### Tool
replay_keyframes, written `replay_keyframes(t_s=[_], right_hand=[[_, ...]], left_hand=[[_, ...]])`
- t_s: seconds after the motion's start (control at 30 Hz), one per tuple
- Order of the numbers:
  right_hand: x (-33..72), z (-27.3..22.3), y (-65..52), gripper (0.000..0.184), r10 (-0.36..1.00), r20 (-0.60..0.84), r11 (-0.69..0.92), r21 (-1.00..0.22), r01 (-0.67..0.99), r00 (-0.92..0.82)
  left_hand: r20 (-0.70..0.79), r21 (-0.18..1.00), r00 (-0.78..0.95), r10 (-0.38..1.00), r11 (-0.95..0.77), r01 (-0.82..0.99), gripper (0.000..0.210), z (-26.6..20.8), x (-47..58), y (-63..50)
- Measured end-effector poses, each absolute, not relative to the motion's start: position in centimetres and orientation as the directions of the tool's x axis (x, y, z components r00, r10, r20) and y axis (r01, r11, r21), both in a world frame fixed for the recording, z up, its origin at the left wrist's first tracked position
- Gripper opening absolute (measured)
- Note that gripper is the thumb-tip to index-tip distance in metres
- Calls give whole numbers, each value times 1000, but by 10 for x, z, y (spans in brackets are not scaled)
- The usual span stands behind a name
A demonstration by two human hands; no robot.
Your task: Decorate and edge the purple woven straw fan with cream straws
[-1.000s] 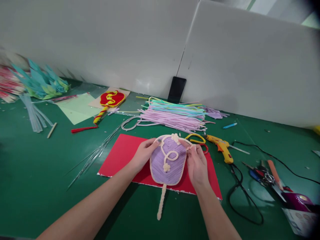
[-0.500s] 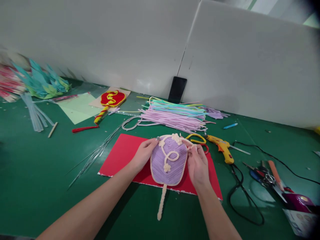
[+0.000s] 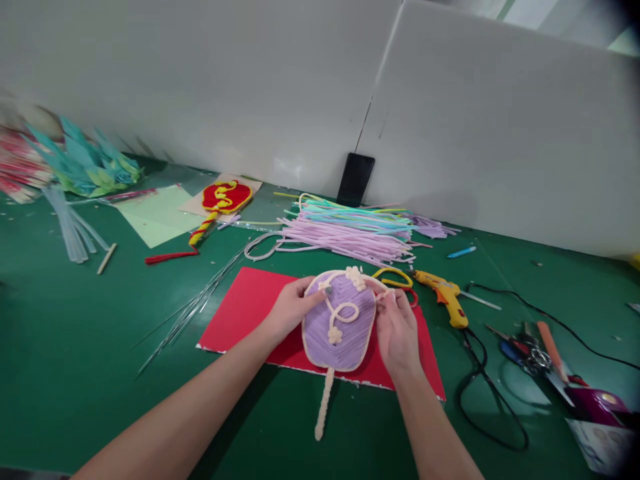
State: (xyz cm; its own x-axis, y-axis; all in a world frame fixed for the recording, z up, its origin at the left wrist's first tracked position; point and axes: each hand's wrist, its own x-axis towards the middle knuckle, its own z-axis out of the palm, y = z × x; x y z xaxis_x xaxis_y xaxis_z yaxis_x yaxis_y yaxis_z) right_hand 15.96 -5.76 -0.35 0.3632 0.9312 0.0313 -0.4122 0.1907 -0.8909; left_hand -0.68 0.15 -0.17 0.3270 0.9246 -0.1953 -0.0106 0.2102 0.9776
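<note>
A lilac fan (image 3: pixel 319 343) made of pipe cleaners, with a cream border, cream flowers, a looped vine and a twisted cream handle (image 3: pixel 325 407), is held over a red board (image 3: pixel 255 293). My left hand (image 3: pixel 295 307) grips its upper left edge, thumb on the front over a small flower, fingers behind. At the upper right edge, my right hand (image 3: pixel 397 330) pinches a cream pipe cleaner (image 3: pixel 381 285) that curves from the top of the fan. The fingertips hide the end of that strip.
Right of the board lie a yellow glue gun (image 3: pixel 447 297) with a black cord, scissors (image 3: pixel 537 360) and a blue pen (image 3: pixel 461 253). Behind are pipe cleaners (image 3: pixel 345 230) and a phone (image 3: pixel 356 179) against the wall. A red-and-yellow fan (image 3: pixel 227 199) and wires (image 3: pixel 195 310) lie left.
My left thumb has moved right and slightly down, from the fan's upper edge onto the small flower on its front. My right hand stays nearly still.
</note>
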Motion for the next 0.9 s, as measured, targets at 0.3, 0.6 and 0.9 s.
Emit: replay_keyframes(t_s=[0.3, 0.6, 0.9], right_hand=[[160, -3, -58, 18, 928, 53, 197, -911, -363, 369], [160, -4, -57, 17, 904, 28, 210, -898, -388, 426], [165, -17, -56, 20, 898, -62, 49, -970, -238, 436]], left_hand=[[-201, 976, 329, 923, 219, -18, 39, -2, -7, 2], [-189, 980, 337, 922, 200, 4, 38, -1, -6, 2], [-183, 977, 324, 928, 208, -42, 41, -9, -7, 3]])
